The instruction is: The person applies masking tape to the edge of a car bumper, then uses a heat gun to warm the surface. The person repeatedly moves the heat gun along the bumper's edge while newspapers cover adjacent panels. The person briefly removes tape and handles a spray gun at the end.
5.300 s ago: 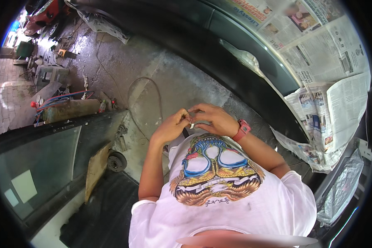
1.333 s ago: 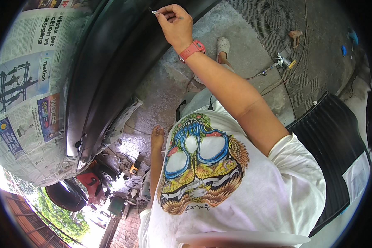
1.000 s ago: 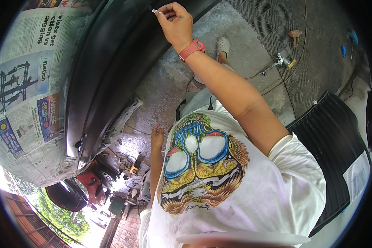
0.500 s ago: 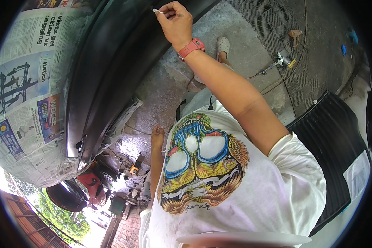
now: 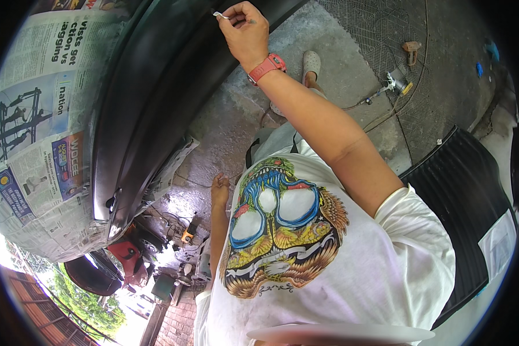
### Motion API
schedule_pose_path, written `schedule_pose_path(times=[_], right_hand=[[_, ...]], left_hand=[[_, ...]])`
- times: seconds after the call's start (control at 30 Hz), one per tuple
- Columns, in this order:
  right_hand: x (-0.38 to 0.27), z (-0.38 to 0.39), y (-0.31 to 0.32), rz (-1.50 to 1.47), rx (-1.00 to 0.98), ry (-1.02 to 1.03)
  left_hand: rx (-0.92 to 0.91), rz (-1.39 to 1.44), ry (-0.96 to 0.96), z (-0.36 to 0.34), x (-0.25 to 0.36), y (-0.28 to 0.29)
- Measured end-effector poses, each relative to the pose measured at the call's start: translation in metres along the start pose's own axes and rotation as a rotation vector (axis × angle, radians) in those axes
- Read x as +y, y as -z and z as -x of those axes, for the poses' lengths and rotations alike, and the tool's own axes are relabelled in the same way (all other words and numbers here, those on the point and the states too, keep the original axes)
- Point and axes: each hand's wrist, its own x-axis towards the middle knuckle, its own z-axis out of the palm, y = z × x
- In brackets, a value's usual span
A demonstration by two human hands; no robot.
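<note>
My right hand, with a red watch on its wrist, is raised to the top of the view and pinches a small white scrap against the dark car body panel. My left hand hangs low beside my white printed shirt, fingers loosely curled, and I see nothing in it. Newspaper masking covers the car surface left of the dark panel.
A concrete floor lies below with a hose and a small air tool. A black ribbed mat is at the right. Red equipment and clutter sit at the lower left. My foot in a pale clog stands near the panel.
Five seconds ago both hands were together in front of my chest. Since then the right hand has risen to the dark panel, the left has dropped; over the last second almost nothing moves.
</note>
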Motion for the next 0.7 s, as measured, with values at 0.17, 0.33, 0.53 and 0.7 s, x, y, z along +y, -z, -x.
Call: schedule_pose_path(times=[0.17, 0.33, 0.53, 0.7], right_hand=[[0.002, 0.000, -0.001, 0.017, 0.023, 0.017], [0.003, 0.001, 0.000, -0.016, 0.029, -0.004], [0.001, 0.001, -0.001, -0.008, 0.025, 0.005], [0.000, 0.001, -0.002, 0.001, 0.027, 0.016]], left_hand=[[0.004, -0.002, 0.008, 0.006, 0.011, 0.001], [0.005, -0.032, 0.012, 0.008, 0.015, 0.001], [0.002, -0.015, 0.014, 0.007, 0.014, 0.002], [0.007, -0.012, 0.010, 0.005, 0.013, 0.002]])
